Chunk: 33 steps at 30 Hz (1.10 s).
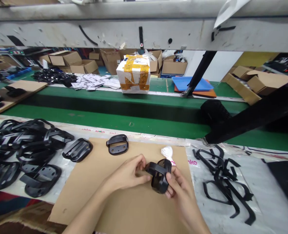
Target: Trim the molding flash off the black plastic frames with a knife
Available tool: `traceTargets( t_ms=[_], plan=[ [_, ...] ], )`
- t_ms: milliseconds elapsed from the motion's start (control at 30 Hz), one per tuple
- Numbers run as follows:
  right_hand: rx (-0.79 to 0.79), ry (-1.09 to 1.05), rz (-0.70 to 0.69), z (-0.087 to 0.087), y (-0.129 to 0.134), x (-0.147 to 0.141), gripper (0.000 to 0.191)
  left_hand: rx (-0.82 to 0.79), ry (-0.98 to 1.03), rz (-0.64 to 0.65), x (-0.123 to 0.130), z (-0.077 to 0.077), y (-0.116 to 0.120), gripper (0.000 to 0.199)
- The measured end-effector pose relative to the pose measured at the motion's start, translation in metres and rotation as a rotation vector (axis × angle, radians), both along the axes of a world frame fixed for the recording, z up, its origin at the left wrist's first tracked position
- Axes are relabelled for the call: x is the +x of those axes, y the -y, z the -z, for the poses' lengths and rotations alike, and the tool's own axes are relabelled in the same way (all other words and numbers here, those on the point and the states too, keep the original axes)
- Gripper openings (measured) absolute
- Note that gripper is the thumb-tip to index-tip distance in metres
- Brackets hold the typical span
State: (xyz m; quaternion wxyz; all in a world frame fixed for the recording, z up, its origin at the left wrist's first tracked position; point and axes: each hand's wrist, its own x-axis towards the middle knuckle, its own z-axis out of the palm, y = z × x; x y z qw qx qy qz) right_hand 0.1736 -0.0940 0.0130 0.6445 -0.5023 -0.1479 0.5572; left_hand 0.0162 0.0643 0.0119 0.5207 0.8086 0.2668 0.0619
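Observation:
My right hand [179,185] grips a black oval plastic frame with a raised strap [159,177], tilted above the cardboard sheet [131,208]. Close to its left side is my left hand [129,174], thumb and forefinger apart near the strap's end; whether they touch it is hard to see. Behind the held part sits a small white bundle [167,152]. Two similar parts lie toward the back left: a strapped frame [118,144] on the cardboard and another frame [77,149] at its edge.
A pile of black frames [34,143] covers the left of the table. Loose black curved strips [225,185] lie at right. Beyond runs a green conveyor belt [104,113] with a taped white box [133,74] behind it. A black slanting post [253,113] stands at right, under an overhead beam [114,32].

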Motion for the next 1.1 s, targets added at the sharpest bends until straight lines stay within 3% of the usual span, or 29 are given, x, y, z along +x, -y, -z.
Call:
traceTargets(
  t_ms=[100,167,267,400,500,600,700,800,867,933,1033,1100],
  plan=[
    [-0.007,-0.163,0.036,0.001,-0.017,-0.001,0.045,0.246,-0.055,-0.072,0.018,0.014,-0.005,0.021],
    [0.012,-0.115,0.002,0.003,-0.022,0.002,0.041,0.397,-0.117,-0.099,0.029,0.022,-0.012,0.016],
    [-0.002,0.346,-0.055,0.009,-0.013,0.014,0.036,0.542,-0.198,-0.178,0.039,0.031,-0.025,0.009],
    [-0.13,1.158,0.06,0.03,0.021,0.037,0.026,0.623,-0.243,-0.218,0.042,0.047,-0.034,0.014],
    [-0.265,1.365,0.052,0.052,0.042,0.048,0.035,0.682,-0.224,-0.209,0.042,0.056,-0.031,0.016],
    [-0.34,1.349,0.019,0.064,0.049,0.054,0.043,0.715,-0.159,-0.177,0.039,0.058,-0.027,0.02],
    [-0.383,1.198,0.028,0.059,0.053,0.058,0.045,0.71,-0.102,-0.102,0.033,0.057,-0.028,0.014],
    [-0.469,0.779,0.02,0.047,0.064,0.055,0.065,0.687,-0.072,-0.046,0.028,0.056,-0.032,0.013],
    [-0.503,0.503,0.059,0.04,0.077,0.046,0.076,0.669,-0.061,-0.068,0.027,0.057,-0.033,0.015],
    [-0.501,0.359,0.088,0.037,0.088,0.034,0.08,0.639,-0.071,-0.114,0.029,0.059,-0.033,0.013],
    [-0.465,0.308,0.003,0.039,0.094,0.014,0.075,0.602,-0.121,-0.176,0.034,0.06,-0.032,0.006],
    [-0.428,0.388,-0.038,0.043,0.089,0.001,0.066,0.595,-0.138,-0.202,0.036,0.06,-0.031,0.003]
  ],
)
